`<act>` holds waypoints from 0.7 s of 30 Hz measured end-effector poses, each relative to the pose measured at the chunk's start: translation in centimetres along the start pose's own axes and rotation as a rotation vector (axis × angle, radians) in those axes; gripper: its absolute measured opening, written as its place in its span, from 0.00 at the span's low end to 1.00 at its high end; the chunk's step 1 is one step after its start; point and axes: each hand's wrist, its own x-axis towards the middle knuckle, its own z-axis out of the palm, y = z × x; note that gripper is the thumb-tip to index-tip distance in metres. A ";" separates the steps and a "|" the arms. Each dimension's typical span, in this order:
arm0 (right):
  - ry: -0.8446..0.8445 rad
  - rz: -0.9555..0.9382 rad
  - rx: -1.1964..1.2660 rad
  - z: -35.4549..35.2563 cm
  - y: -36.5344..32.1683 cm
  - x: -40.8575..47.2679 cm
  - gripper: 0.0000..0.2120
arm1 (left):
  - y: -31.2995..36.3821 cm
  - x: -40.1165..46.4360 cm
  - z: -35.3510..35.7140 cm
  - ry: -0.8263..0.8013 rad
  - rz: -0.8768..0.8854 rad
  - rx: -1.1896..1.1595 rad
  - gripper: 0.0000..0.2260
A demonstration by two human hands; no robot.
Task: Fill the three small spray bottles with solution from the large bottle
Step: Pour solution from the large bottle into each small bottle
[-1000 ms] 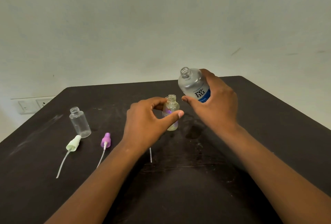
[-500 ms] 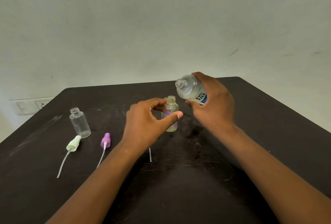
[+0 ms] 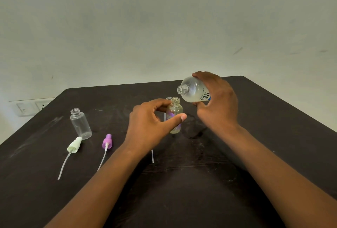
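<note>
Dark wood-grain table [image 3: 191, 182] is carrying everything, its top smeared with pale streaks, and a grey-white wall is rising behind it. At the far left, on that wall, a white socket plate [image 3: 32, 108] is showing just past the table edge. Next along, an empty clear spray bottle [image 3: 80, 124] is standing uncapped, leaning slightly in the wide-angle view. Just in front of it a pale green spray head [image 3: 74, 146] is lying on its side, its dip tube trailing toward the person. Beside that, a purple spray head [image 3: 107, 141] is lying the same way, tube also trailing forward.

Moving to the middle, the left hand [image 3: 149, 123] is gripping a small bottle with a purple print [image 3: 175, 116], thumb across the front and fingers curling near the neck; the bottle is standing upright on the table with its mouth uncovered. Another bottle neck [image 3: 168, 98] is peeking out just behind it, mostly hidden. A short white tube [image 3: 152, 156] is lying on the table beside the left wrist.

To the right, the right hand [image 3: 217, 103] is clasping the large bottle [image 3: 193, 91] in the air, fingers wrapped round its body. The bottle is tipping over leftward, its open mouth hanging just above and beside the small bottle's neck. Whether liquid is flowing cannot be told.
</note>
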 end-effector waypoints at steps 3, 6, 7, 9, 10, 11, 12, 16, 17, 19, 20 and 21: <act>0.006 -0.007 -0.001 0.0 -0.1 0.0 0.36 | 0.0 0.0 0.0 -0.004 0.010 0.004 0.29; -0.003 0.000 -0.005 0.0 -0.1 0.0 0.37 | 0.0 0.1 0.1 -0.010 0.010 0.006 0.28; -0.005 -0.003 -0.006 0.0 -0.1 0.0 0.37 | 0.0 0.0 0.1 -0.012 0.011 0.003 0.29; -0.004 -0.016 -0.010 0.0 -0.1 0.0 0.37 | 0.1 -0.1 0.1 -0.016 0.007 -0.002 0.29; -0.004 -0.022 -0.016 0.0 -0.1 0.0 0.37 | 0.1 -0.1 0.1 -0.018 0.005 -0.001 0.27; -0.005 -0.026 -0.022 -0.1 -0.1 0.1 0.37 | 0.1 0.0 0.1 -0.017 0.004 0.001 0.26; -0.005 -0.029 -0.027 -0.1 -0.1 0.1 0.36 | 0.1 0.0 0.1 -0.016 0.005 0.002 0.25; 0.004 -0.044 -0.025 -0.1 0.0 0.1 0.35 | 0.2 0.0 0.2 -0.013 0.000 -0.012 0.25; 0.001 -0.045 -0.026 -0.1 0.0 0.1 0.35 | 0.2 0.0 0.2 -0.014 -0.002 -0.017 0.25; 0.000 -0.050 -0.024 -0.1 0.0 0.1 0.35 | 0.2 0.0 0.2 -0.018 -0.001 -0.024 0.25; 0.001 -0.052 -0.023 -0.1 0.0 0.1 0.35 | 0.1 0.0 0.3 -0.019 0.001 -0.024 0.26; 0.002 -0.054 -0.024 -0.1 0.0 0.1 0.35 | 0.1 0.0 0.3 -0.019 0.004 -0.022 0.26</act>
